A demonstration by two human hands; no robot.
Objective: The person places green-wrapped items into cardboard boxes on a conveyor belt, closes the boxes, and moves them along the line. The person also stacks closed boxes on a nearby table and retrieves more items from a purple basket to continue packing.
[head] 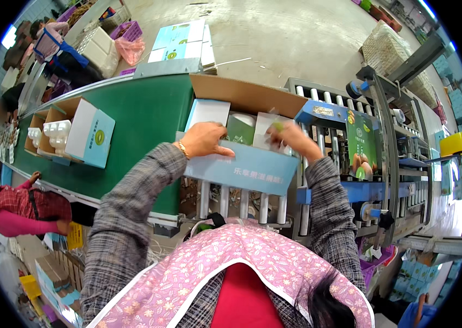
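Note:
An open cardboard carton (237,168), light blue outside with printed writing, sits in front of me on metal rollers. Its brown far flap (243,94) stands up, and white side flaps (210,112) fold over the opening. Inside, a green printed sheet (240,131) and a rounded white piece show between them. My left hand (204,138) is at the near left corner, thumb outside the near flap and fingers on the inner side. My right hand (292,137), blurred, is over the right side flap; a small greenish patch shows by its fingers, too blurred to name.
A green conveyor belt (145,123) on the left carries cartons holding white plastic trays (57,133). To the right, a blue-framed roller machine (329,112) holds a green printed carton (361,145). Co-workers stand at the left, one in a red checked garment (50,205). Flat cartons (180,41) are stacked beyond.

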